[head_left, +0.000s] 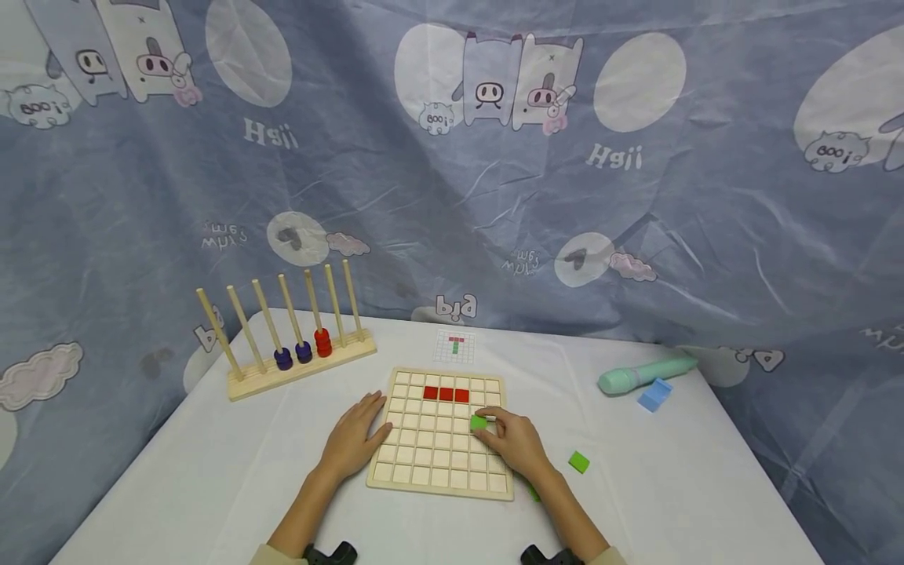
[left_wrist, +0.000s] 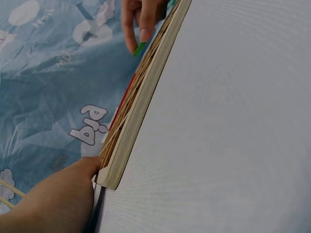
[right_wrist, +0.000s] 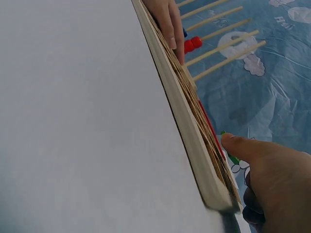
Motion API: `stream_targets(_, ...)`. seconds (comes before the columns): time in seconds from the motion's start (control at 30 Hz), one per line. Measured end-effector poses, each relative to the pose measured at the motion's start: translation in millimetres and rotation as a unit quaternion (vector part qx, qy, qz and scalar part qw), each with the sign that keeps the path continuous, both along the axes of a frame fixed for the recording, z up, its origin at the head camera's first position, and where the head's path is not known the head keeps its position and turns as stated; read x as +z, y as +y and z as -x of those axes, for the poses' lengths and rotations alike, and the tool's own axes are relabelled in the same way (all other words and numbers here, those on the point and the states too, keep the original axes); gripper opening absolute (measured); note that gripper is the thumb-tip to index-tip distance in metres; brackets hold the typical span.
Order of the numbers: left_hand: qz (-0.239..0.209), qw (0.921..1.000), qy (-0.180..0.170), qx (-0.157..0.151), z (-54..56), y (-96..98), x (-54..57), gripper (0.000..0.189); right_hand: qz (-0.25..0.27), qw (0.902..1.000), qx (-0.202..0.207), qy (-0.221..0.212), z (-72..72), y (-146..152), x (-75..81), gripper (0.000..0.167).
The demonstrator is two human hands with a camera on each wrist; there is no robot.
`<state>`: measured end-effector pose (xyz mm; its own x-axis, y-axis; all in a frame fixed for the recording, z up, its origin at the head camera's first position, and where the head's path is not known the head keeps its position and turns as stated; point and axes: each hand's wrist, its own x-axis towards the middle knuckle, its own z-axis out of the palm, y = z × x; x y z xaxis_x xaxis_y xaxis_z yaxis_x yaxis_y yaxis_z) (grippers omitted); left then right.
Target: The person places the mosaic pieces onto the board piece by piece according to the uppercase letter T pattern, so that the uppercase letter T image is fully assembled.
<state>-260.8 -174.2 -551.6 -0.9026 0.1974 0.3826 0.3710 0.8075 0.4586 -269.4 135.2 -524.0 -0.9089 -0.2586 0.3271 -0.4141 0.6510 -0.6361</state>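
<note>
A light wooden board with a grid of square cells lies on the white table. Three red square tiles sit side by side in one of its upper rows. My right hand pinches a green square tile between thumb and fingers over the right part of the board; the tile also shows in the left wrist view. My left hand rests at the board's left edge, fingers extended and thumb touching the frame. Another green tile is partly hidden by my right forearm.
A loose green tile lies right of the board. Behind the board is a small printed grid card with a red and green T pattern. A wooden peg rack with blue and red rings stands back left. A mint-green cylinder and blue block lie right.
</note>
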Motion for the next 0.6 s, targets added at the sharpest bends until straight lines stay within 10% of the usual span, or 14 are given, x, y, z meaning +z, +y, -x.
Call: stream_targets(0.6, 0.001, 1.0, 0.001, 0.004, 0.3, -0.3, -1.2, 0.056, -0.023, 0.9997, 0.0, 0.008, 33.0, -54.9, -6.3, 0.033)
